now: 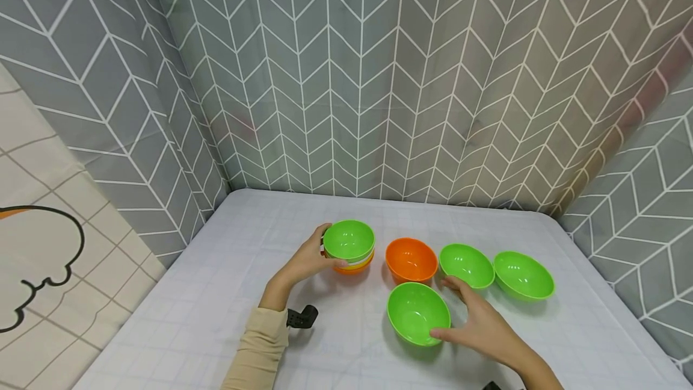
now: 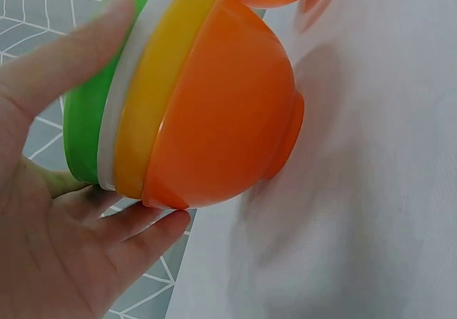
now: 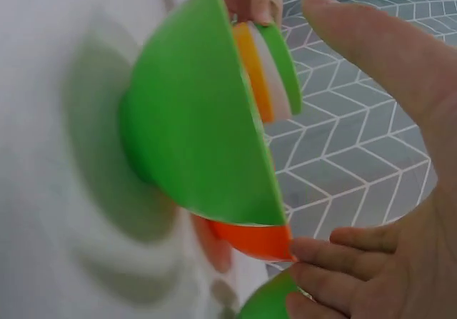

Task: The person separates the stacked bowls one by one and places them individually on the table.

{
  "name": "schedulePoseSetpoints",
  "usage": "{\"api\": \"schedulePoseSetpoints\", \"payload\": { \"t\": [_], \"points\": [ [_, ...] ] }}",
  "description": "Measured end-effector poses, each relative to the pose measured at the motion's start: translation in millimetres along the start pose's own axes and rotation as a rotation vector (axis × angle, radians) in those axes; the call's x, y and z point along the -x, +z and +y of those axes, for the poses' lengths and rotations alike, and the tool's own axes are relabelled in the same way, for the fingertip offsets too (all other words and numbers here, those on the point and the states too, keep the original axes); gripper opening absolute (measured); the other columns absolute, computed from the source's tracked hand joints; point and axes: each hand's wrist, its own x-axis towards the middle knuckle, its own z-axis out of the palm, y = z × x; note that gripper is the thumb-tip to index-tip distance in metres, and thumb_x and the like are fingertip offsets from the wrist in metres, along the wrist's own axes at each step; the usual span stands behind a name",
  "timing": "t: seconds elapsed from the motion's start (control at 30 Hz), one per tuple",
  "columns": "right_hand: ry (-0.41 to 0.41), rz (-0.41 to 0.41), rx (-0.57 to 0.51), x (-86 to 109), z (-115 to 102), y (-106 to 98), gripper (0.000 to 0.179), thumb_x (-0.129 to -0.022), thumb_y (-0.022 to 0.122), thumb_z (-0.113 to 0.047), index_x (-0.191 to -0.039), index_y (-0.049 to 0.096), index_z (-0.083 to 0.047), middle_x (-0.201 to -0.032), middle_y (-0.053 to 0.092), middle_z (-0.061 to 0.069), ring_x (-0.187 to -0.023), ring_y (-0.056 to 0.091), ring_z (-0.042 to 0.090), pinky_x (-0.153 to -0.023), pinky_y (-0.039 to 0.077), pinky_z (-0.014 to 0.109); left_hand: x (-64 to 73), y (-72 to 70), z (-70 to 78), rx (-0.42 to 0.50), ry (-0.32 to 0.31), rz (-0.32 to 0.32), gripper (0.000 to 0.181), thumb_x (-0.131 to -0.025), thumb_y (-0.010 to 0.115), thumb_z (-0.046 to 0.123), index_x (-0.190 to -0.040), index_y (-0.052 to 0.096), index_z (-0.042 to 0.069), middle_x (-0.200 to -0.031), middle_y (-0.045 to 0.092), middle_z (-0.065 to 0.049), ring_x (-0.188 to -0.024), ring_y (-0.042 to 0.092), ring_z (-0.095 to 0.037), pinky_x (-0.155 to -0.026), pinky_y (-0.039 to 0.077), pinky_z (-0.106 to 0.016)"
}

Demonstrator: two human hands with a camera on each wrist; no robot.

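My left hand (image 1: 310,257) grips a nested stack of bowls by its side. The top is a green bowl (image 1: 349,238); below come a white bowl (image 2: 126,83), a yellow bowl (image 2: 161,83) and an orange bowl (image 2: 228,105). In the left wrist view the thumb presses the green bowl while fingertips reach the orange one. My right hand (image 1: 482,324), thumb and fingers spread wide, is at the right side of a single green bowl (image 1: 417,312). That bowl stands upright on the table, the thumb by its rim in the head view.
Behind the single green bowl is an orange bowl (image 1: 411,259). Two more green bowls, one nearer (image 1: 465,265) and one farther right (image 1: 523,275), stand along the same row. A white cloth covers the table (image 1: 206,281); a patterned grey curtain (image 1: 379,77) hangs behind it.
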Motion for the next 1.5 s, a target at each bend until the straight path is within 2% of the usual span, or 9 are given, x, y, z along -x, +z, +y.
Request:
{"api": "schedulePoseSetpoints", "payload": {
  "t": [0.13,0.4,0.67,0.87,1.03,1.3,1.5],
  "points": [
    [-0.068,0.002,-0.009,-9.4,-3,-6,0.096,-0.068,0.086,-0.045,-0.139,0.041,0.002,-0.135,0.053,0.016,-0.123,0.05,0.037,-0.099,0.039,0.054,-0.1,-0.1,-2.6,0.007,0.014,-0.009,0.106,-0.07,0.088,0.032,-0.151,0.024,0.009,-0.148,0.039,-0.011,-0.134,0.038,-0.033,-0.106,0.034,-0.05],
    [-0.081,-0.072,0.009,-43.1,-19,-7,0.099,-0.072,0.082,-0.049,-0.144,0.036,0.0,-0.139,0.049,0.016,-0.126,0.046,0.039,-0.099,0.038,0.059,-0.2,-0.7,-5.2,0.01,0.047,-0.019,0.104,-0.071,0.088,0.024,-0.151,0.023,0.006,-0.148,0.038,-0.013,-0.133,0.039,-0.033,-0.105,0.036,-0.049],
    [-0.127,-0.124,-0.061,-83.0,-34,-2,0.098,-0.072,0.083,-0.045,-0.145,0.035,-0.003,-0.141,0.047,0.015,-0.124,0.048,0.037,-0.098,0.041,0.056,-1.5,-1.2,-7.6,0.031,0.056,-0.038,0.104,-0.073,0.086,0.023,-0.151,0.02,0.004,-0.15,0.035,-0.016,-0.133,0.038,-0.035,-0.104,0.038,-0.046],
    [-0.159,-0.187,-0.016,-113.4,-51,4,0.1,-0.071,0.084,-0.045,-0.147,0.033,-0.004,-0.14,0.049,0.011,-0.129,0.044,0.032,-0.103,0.038,0.051,-2.0,0.0,-14.8,0.038,0.071,-0.061,0.103,-0.072,0.087,0.025,-0.15,0.024,0.002,-0.146,0.04,-0.016,-0.13,0.042,-0.034,-0.104,0.037,-0.048],
    [-0.201,-0.217,0.047,-134.8,-59,13,0.098,-0.073,0.083,-0.04,-0.147,0.032,0.001,-0.14,0.049,0.015,-0.13,0.044,0.033,-0.104,0.036,0.051,-3.1,1.9,-19.9,0.033,0.088,-0.06,0.101,-0.072,0.087,0.025,-0.149,0.026,0.001,-0.145,0.041,-0.016,-0.129,0.044,-0.034,-0.104,0.037,-0.049],
    [-0.194,-0.254,0.071,-160.9,-59,29,0.102,-0.07,0.083,-0.045,-0.144,0.034,0.006,-0.136,0.05,0.02,-0.126,0.047,0.034,-0.102,0.039,0.049,-0.7,1.5,-19.1,0.057,0.078,-0.075,0.1,-0.073,0.087,0.026,-0.148,0.025,0.002,-0.144,0.042,-0.015,-0.128,0.045,-0.033,-0.103,0.038,-0.046],
    [-0.165,-0.314,0.084,-175.0,-62,39,0.107,-0.067,0.084,-0.048,-0.143,0.034,0.009,-0.135,0.05,0.02,-0.123,0.049,0.033,-0.101,0.041,0.048,0.3,-0.1,-17.8,0.066,0.078,-0.1,0.103,-0.073,0.086,0.029,-0.15,0.021,0.005,-0.143,0.042,-0.013,-0.125,0.046,-0.028,-0.102,0.039,-0.045]
  ]
}}
